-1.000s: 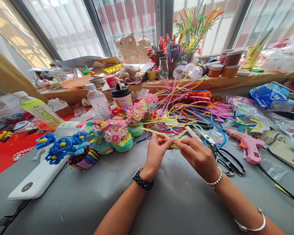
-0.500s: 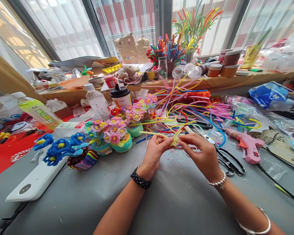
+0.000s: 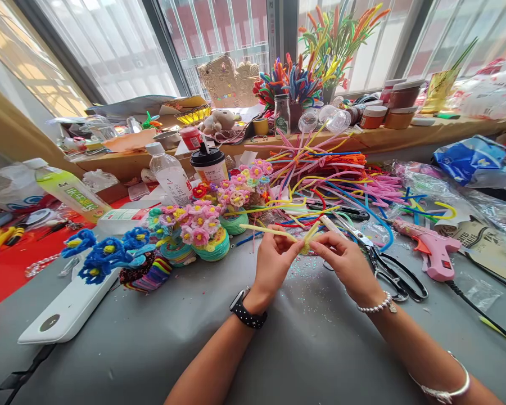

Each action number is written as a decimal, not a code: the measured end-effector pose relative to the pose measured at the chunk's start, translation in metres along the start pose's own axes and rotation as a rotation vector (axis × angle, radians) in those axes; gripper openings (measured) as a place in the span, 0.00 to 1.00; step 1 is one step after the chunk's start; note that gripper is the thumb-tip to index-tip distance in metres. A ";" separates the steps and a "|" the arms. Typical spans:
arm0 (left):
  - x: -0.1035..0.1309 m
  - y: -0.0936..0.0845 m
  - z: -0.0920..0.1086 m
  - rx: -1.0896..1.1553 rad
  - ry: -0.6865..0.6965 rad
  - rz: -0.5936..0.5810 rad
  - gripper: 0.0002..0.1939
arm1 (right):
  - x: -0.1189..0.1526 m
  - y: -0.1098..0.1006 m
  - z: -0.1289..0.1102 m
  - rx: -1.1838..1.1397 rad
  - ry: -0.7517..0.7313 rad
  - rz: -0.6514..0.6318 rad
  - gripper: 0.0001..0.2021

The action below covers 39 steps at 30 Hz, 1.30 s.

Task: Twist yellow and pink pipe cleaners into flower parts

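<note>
Between my two hands is a pale yellow pipe cleaner, bent into a small looped shape where my fingertips meet. One straight end sticks out to the left past my left hand, and short ends point up. My left hand pinches it between thumb and forefinger. From the other side, my right hand pinches the same piece, its fingertips almost touching the left ones. The finger pads hide part of the bend. Just right of my right hand lie black-handled scissors. Glitter specks dot the grey table below.
Pipe-cleaner flowers in small pots, pink and blue, stand to the left, near a white power bank. A heap of loose pipe cleaners lies behind my hands. At right rests a pink glue gun with a black cord.
My fingertips have drawn closer together on the yellow pipe cleaner, and my left wrist has turned slightly. The whole view has shifted a little.
</note>
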<state>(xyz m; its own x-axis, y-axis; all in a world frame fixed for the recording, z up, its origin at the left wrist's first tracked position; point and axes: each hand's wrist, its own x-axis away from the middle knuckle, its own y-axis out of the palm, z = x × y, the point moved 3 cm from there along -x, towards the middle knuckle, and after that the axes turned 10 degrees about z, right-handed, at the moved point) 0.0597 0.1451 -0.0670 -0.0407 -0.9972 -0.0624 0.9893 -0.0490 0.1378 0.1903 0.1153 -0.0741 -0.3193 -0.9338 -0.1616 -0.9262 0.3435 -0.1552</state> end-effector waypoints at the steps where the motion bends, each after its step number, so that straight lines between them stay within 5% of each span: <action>1: 0.000 0.000 0.000 -0.020 0.019 0.000 0.17 | 0.001 0.001 0.002 -0.045 0.048 -0.018 0.11; 5: 0.000 -0.001 0.002 -0.024 0.036 0.030 0.16 | 0.002 0.003 0.003 -0.122 0.179 -0.105 0.12; 21: -0.002 0.001 -0.002 0.245 -0.362 -0.117 0.16 | -0.004 -0.005 0.000 -0.159 0.085 0.002 0.12; 29: -0.002 0.002 -0.002 0.225 -0.350 -0.145 0.14 | -0.004 -0.001 0.002 -0.325 0.215 -0.121 0.10; 39: -0.002 0.002 -0.002 0.197 -0.339 -0.100 0.15 | -0.004 -0.004 -0.005 -0.070 0.005 -0.110 0.09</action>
<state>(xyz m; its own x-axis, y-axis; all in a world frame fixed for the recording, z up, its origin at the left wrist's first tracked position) 0.0616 0.1473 -0.0691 -0.2123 -0.9473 0.2399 0.9335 -0.1239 0.3366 0.1939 0.1168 -0.0679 -0.2163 -0.9659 -0.1422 -0.9673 0.2318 -0.1034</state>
